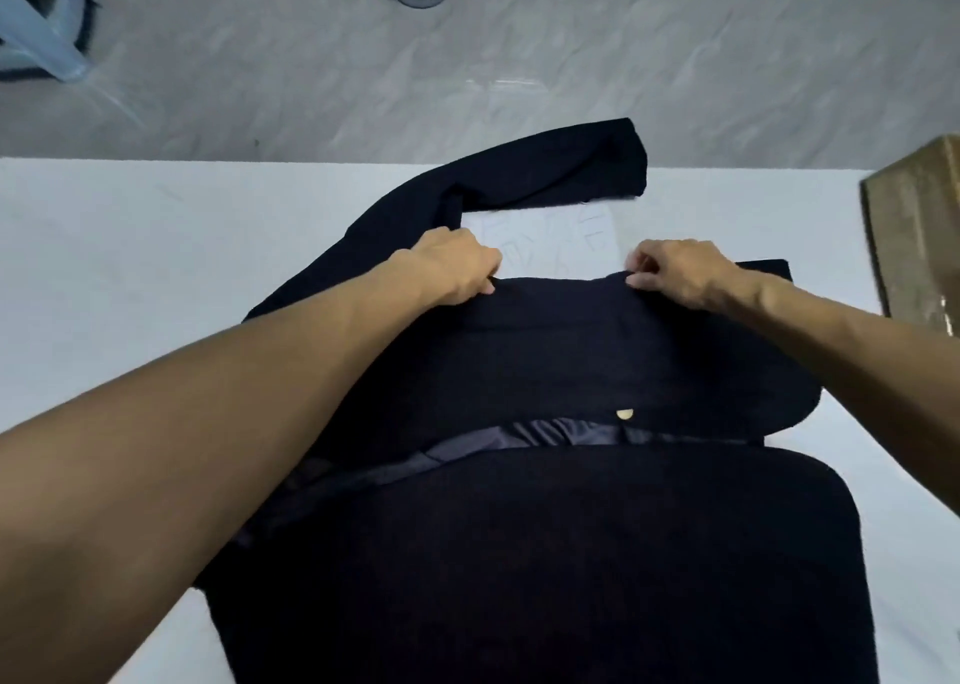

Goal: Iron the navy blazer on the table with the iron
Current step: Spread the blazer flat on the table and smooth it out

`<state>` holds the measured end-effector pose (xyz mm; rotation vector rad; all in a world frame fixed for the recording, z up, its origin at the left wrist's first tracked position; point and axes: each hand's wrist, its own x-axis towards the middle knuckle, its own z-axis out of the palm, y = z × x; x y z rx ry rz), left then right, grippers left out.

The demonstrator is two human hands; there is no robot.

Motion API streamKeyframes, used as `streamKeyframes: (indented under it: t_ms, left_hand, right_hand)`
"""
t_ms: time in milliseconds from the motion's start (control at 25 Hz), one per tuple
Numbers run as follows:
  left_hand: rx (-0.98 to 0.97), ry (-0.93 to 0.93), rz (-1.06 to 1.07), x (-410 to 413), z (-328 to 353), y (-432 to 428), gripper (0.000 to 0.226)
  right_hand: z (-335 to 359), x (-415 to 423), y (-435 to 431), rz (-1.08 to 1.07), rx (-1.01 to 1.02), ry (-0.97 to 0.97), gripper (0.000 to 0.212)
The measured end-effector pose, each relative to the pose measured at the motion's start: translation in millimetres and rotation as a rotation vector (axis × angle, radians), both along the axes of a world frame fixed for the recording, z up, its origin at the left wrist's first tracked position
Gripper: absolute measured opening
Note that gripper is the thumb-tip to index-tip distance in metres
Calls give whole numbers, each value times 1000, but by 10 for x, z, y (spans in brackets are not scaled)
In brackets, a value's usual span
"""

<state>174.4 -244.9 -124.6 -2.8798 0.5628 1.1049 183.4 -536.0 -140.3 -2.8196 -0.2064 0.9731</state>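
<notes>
While the navy blazer (545, 361) lies flat, left hand (454, 268) and right hand (680, 270) pinch its far edge.

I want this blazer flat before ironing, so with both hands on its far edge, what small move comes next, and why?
Probably pull the blazer edge taut and lay it flat: the left hand and right hand both pinch that edge, and the fabric nearer looks folded over, lining showing.
</notes>
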Motion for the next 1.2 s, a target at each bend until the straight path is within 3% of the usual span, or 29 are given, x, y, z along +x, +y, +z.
streamKeyframes:
  t_ms: [80, 160, 240, 360, 480, 560, 640, 720, 800, 840, 920, 1000, 1080, 1120, 1200]
  left_hand:
    - [144, 51, -91, 77, -57, -5, 30]
    - [131, 100, -98, 51, -29, -50, 26]
    - [40, 107, 1, 23, 18, -44, 19]
    - [-5, -6, 104, -50, 128, 28, 26]
    - [-82, -189, 104, -213, 175, 94, 37]
    - [-178, -227, 112, -315, 179, 114, 37]
    - [-202, -203, 88, -350, 188, 111, 30]
    - [-191, -201, 83, -310, 216, 121, 26]
    - [-240, -262, 177, -286, 210, 123, 33]
    - [-220, -338, 215, -294, 193, 88, 30]
    - [-87, -526, 208, -428, 153, -126, 28]
    - [-102, -599, 143, -665, 101, -462, 54]
    - [-264, -632, -77, -986, 40, -746, 55]
    - [-286, -615, -231, -1169, -12, -828, 47]
    - [-203, -541, -427, -1461, -79, -797, 31]
  right_hand:
    - [18, -43, -204, 25, -40, 137, 33]
    - [52, -136, -364, 59, -37, 131, 33]
    - [113, -250, -452, 75, 26, -17, 34]
    - [248, -399, -495, 107, 121, -253, 42]
    - [369, -451, -554, 176, 40, -271, 46]
    - [438, -442, -565, 176, -10, -202, 47]
    - [545, -387, -597, 140, 13, -9, 41]
    - [703, -269, -754, -21, 222, 289, 32]
    - [742, -132, -865, -195, 416, 366, 23]
    - [706, -59, -862, -212, 406, 266, 23]
    - [443, -46, -690, -50, 87, -204, 33]
    - [230, -269, -503, -52, -49, -478, 56]
    - [181, -580, -495, -200, 103, -604, 62]
    - [139, -796, -567, -169, 171, -653, 55]
    - [46, -1297, -704, 125, 247, -659, 39]
